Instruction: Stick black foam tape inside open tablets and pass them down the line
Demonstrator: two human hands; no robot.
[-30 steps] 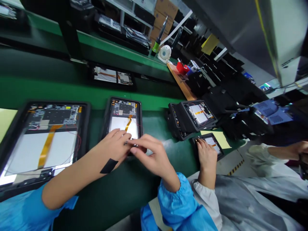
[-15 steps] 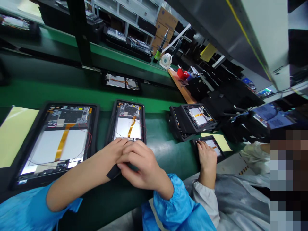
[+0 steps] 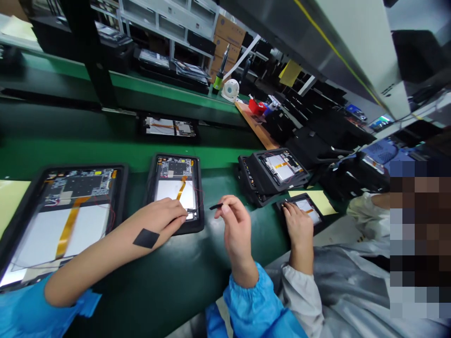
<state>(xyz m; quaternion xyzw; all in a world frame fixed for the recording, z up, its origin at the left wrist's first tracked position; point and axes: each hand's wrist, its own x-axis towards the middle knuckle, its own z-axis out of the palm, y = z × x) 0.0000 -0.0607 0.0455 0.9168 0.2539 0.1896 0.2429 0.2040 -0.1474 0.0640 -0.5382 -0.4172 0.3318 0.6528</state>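
My left hand (image 3: 162, 218) rests with fingers stretched flat on the near edge of an open tablet (image 3: 175, 188), whose back shows a circuit board and an orange ribbon cable. A black square patch (image 3: 145, 238) is stuck on my left forearm. To the right of that tablet my right hand (image 3: 235, 224) is raised slightly above the green belt (image 3: 169, 277), pinching a small black strip (image 3: 215, 206) between thumb and fingertips.
A larger open tablet (image 3: 59, 216) lies at the left. A stack of tablets (image 3: 271, 173) stands at the right. A co-worker's hand (image 3: 298, 224) presses on a small tablet (image 3: 306, 208) beside a yellow note (image 3: 319, 197). Another tablet (image 3: 170, 127) lies farther back.
My right hand has drawn away from my left hand and moved right, now holding a small black strip. The black patch shows flat on my left forearm again.
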